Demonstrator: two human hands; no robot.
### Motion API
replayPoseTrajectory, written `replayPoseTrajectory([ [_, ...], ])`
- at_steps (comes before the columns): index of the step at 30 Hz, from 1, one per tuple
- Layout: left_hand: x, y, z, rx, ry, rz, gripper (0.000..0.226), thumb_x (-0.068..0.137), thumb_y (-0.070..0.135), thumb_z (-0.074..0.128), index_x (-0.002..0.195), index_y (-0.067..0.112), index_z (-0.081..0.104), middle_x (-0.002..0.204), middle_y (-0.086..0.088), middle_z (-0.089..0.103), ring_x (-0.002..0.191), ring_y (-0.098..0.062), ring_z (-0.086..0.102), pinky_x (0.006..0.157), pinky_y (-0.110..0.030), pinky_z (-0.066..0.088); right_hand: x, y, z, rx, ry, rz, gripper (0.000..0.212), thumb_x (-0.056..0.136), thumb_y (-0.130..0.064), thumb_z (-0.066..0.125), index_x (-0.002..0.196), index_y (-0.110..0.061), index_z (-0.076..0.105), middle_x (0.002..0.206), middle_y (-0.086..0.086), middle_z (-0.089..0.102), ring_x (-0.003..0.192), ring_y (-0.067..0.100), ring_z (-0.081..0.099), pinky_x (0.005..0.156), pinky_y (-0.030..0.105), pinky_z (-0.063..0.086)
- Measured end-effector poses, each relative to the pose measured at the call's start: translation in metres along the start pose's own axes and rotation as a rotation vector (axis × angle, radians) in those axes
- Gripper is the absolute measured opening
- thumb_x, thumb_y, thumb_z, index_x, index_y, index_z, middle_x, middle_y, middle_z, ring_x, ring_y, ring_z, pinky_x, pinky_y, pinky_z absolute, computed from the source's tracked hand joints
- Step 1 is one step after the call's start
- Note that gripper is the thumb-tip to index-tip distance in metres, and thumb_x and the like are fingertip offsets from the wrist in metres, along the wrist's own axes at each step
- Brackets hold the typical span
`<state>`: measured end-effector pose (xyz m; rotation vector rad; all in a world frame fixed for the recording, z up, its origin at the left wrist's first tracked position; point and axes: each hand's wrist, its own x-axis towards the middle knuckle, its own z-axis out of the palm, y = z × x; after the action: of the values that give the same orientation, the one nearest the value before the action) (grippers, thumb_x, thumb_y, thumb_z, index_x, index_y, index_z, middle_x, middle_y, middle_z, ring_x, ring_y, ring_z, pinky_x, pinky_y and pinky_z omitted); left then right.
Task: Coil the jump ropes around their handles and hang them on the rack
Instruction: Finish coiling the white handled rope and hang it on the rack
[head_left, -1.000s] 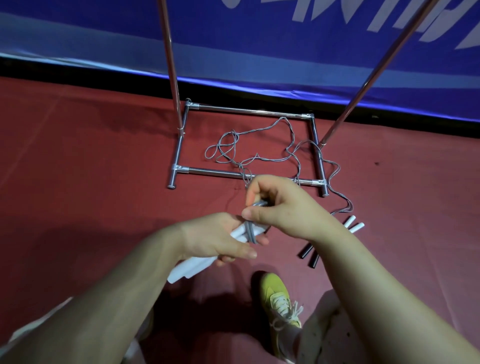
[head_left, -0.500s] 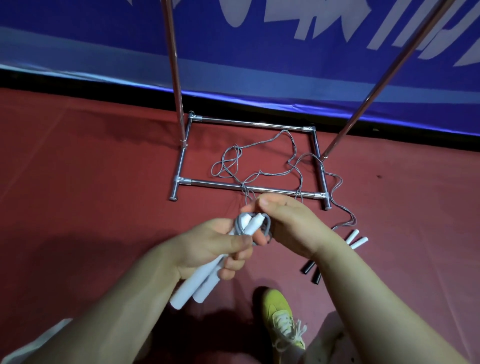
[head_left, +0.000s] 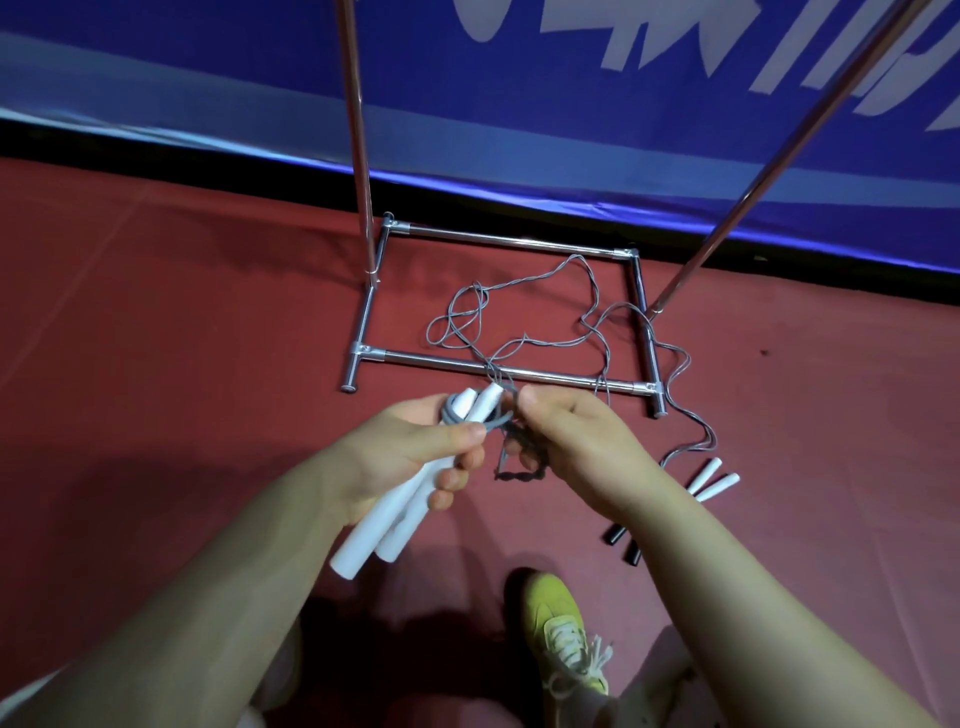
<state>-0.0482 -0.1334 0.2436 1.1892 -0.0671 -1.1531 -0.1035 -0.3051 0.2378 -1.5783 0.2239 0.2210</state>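
Chrome rack (head_left: 498, 370) is the biggest thing here, planted on the red floor (head_left: 156, 338), with one thin grey rope (head_left: 524, 343) sprawled over its base and that rope's handles (head_left: 711, 479) lying off to the right. We've got the other pair of white handles (head_left: 400, 512) clamped in our left hand (head_left: 415, 457), while our right hand (head_left: 566, 441) pinches the cord at their tips. Looks light, floppy and springy to us, so grab the stiff handles and keep the cord taut.
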Motion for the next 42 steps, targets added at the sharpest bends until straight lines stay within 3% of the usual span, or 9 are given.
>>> replayPoseTrajectory([
  [2, 0.000, 0.000, 0.002, 0.061, 0.060, 0.010, 0.026, 0.085, 0.006, 0.062, 0.109, 0.011, 0.053, 0.061, -0.002, 0.055, 0.045, -0.012, 0.043, 0.041, -0.022, 0.036, 0.000, 0.000, 0.001, -0.009, 0.021, 0.003, 0.023, 0.090, -0.026, 0.057, 0.070, -0.016, 0.062, 0.056, 0.001, 0.051, 0.048, 0.013, 0.039, 0.047, 0.022, 0.034],
  [6, 0.002, 0.001, 0.006, 0.136, 0.109, 0.077, 0.029, 0.090, 0.006, 0.055, 0.114, 0.021, 0.051, 0.059, -0.002, 0.056, 0.046, -0.013, 0.045, 0.042, -0.022, 0.037, 0.000, 0.000, 0.002, 0.005, 0.087, 0.033, 0.025, 0.092, -0.010, 0.055, 0.068, -0.012, 0.058, 0.049, 0.000, 0.045, 0.045, 0.012, 0.034, 0.044, 0.021, 0.030],
  [15, 0.004, 0.002, 0.014, 0.171, 0.207, 0.073, 0.012, 0.094, 0.021, 0.052, 0.102, 0.015, 0.058, 0.064, -0.002, 0.067, 0.049, -0.014, 0.056, 0.045, -0.025, 0.042, -0.006, -0.006, 0.011, -0.520, 0.163, -0.053, 0.034, 0.097, -0.030, 0.050, 0.071, -0.009, 0.053, 0.059, -0.007, 0.040, 0.051, 0.005, 0.036, 0.051, 0.021, 0.029],
  [19, 0.005, 0.001, 0.014, 0.185, 0.226, 0.058, 0.017, 0.094, 0.026, 0.051, 0.105, 0.016, 0.059, 0.071, -0.002, 0.070, 0.057, -0.015, 0.063, 0.051, -0.025, 0.049, -0.006, -0.005, 0.011, -0.580, 0.213, -0.034, 0.034, 0.097, -0.032, 0.050, 0.067, -0.017, 0.045, 0.058, -0.008, 0.039, 0.052, 0.004, 0.037, 0.052, 0.023, 0.028],
  [22, 0.006, -0.004, 0.017, 0.139, 0.222, 0.015, 0.020, 0.094, 0.031, 0.049, 0.104, 0.017, 0.060, 0.077, -0.004, 0.069, 0.064, -0.017, 0.065, 0.061, -0.030, 0.052, -0.006, -0.004, 0.009, -0.608, 0.226, 0.005, 0.034, 0.096, -0.034, 0.050, 0.072, -0.009, 0.052, 0.060, -0.006, 0.042, 0.055, 0.008, 0.036, 0.057, 0.032, 0.029],
  [25, 0.009, -0.014, 0.023, 0.191, 0.270, -0.014, 0.024, 0.096, 0.034, 0.047, 0.110, 0.018, 0.057, 0.071, 0.000, 0.066, 0.054, -0.013, 0.059, 0.052, -0.027, 0.046, -0.007, -0.002, 0.010, -0.669, 0.209, 0.029, 0.039, 0.097, -0.035, 0.049, 0.082, 0.000, 0.057, 0.061, -0.001, 0.044, 0.058, 0.015, 0.039, 0.057, 0.035, 0.030],
  [33, 0.011, -0.014, 0.018, 0.303, 0.310, 0.083, 0.015, 0.097, 0.035, 0.045, 0.096, 0.022, 0.050, 0.063, 0.001, 0.054, 0.048, -0.014, 0.044, 0.048, -0.026, 0.037, -0.004, -0.005, 0.012, -0.467, 0.178, 0.062, 0.044, 0.098, -0.032, 0.048, 0.078, 0.006, 0.055, 0.061, 0.006, 0.040, 0.044, 0.007, 0.032, 0.045, 0.020, 0.030],
  [38, 0.010, -0.007, 0.009, 0.361, 0.327, 0.079, 0.020, 0.095, 0.030, 0.051, 0.084, 0.015, 0.044, 0.059, 0.003, 0.056, 0.046, -0.014, 0.045, 0.048, -0.026, 0.036, -0.010, -0.019, -0.006, -0.253, 0.041, 0.104, 0.048, 0.102, -0.037, 0.034, 0.078, -0.003, 0.059, 0.060, 0.010, 0.055, 0.047, 0.020, 0.049, 0.048, 0.024, 0.038],
  [42, 0.012, -0.010, 0.000, 0.523, 0.326, 0.063, 0.017, 0.093, 0.027, 0.054, 0.086, 0.015, 0.044, 0.062, 0.004, 0.057, 0.047, -0.013, 0.042, 0.046, -0.025, 0.034, -0.015, -0.022, -0.018, -0.766, -0.096, 0.026, 0.012, 0.092, -0.023, 0.059, 0.083, -0.016, 0.061, 0.068, -0.007, 0.056, 0.064, 0.010, 0.053, 0.065, 0.030, 0.044],
])
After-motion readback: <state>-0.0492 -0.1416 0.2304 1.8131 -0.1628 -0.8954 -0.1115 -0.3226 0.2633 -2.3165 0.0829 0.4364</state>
